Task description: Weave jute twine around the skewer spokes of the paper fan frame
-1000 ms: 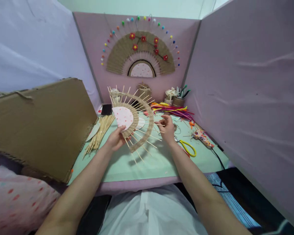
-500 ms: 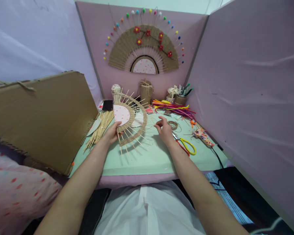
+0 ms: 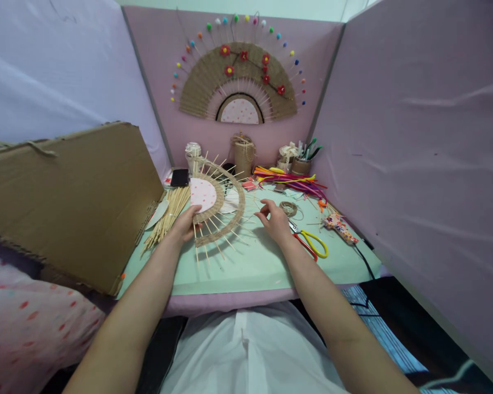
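Note:
My left hand (image 3: 185, 223) is closed on the lower corner of a half-round fan (image 3: 238, 210). The fan has thin wooden sticks radiating from a white, pink-spotted half-disc (image 3: 202, 195) edged with twine. A second twine band curves across the sticks farther out. To the right of the stick tips is my right hand (image 3: 274, 220), thumb and index finger pinched together. Whatever thin thing may be in that pinch is too small to make out. A coil of twine (image 3: 288, 208) lies just beyond the right hand, and scissors (image 3: 314, 243) with yellow and red handles lie beside its wrist.
Loose sticks (image 3: 170, 216) and a phone (image 3: 179, 178) lie at left by a cardboard panel (image 3: 66, 202). Pipe cleaners (image 3: 290, 180), a twine roll (image 3: 243, 156) and a pen pot (image 3: 302, 165) stand behind. A patterned glue gun (image 3: 340, 229) lies right. A finished fan (image 3: 205, 82) hangs on the back wall.
The fan has tilted slightly, its lower end shifting a little left and down. My right hand stays pinched, its fingertips slightly lower and farther left. The whole view has shifted slightly.

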The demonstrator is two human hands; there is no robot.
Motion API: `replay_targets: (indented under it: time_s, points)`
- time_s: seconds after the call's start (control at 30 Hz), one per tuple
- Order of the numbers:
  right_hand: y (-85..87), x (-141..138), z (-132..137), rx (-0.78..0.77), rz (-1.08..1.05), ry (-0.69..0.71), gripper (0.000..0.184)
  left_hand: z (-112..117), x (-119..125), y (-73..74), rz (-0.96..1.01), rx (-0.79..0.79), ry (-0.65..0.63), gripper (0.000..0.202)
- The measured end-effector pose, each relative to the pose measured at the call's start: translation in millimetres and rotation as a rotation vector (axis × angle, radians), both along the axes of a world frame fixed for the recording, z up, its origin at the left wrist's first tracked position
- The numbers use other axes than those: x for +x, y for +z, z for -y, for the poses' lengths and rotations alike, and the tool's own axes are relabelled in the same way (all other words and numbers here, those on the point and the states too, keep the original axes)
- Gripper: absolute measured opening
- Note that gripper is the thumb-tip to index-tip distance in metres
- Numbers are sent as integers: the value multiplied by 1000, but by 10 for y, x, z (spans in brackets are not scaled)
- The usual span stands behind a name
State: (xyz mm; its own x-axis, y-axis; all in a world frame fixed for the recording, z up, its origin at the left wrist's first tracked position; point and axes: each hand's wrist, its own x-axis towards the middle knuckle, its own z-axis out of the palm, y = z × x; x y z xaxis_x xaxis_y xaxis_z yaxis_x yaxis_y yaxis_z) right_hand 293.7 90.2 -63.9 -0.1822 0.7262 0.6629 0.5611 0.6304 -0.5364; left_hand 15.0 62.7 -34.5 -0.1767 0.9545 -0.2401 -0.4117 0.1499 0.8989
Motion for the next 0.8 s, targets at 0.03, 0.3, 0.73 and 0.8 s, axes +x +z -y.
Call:
replay_targets:
  time_s: [0.03,0.3,0.73,0.8]
  points:
    - [-1,2,-3,-7,-14,-12,31,9,3,10,3,-10,-7,10]
    - [-26,-12,-12,-104,-216,-42,24,103,32,122,167,-104,-120,16]
    - [36,-102,27,-372,-402,44,39,196,209,58,271,-57,-268,33]
    - [22,-96,15,-376,-404,37,40,201,222,50,264,-34,-262,33]
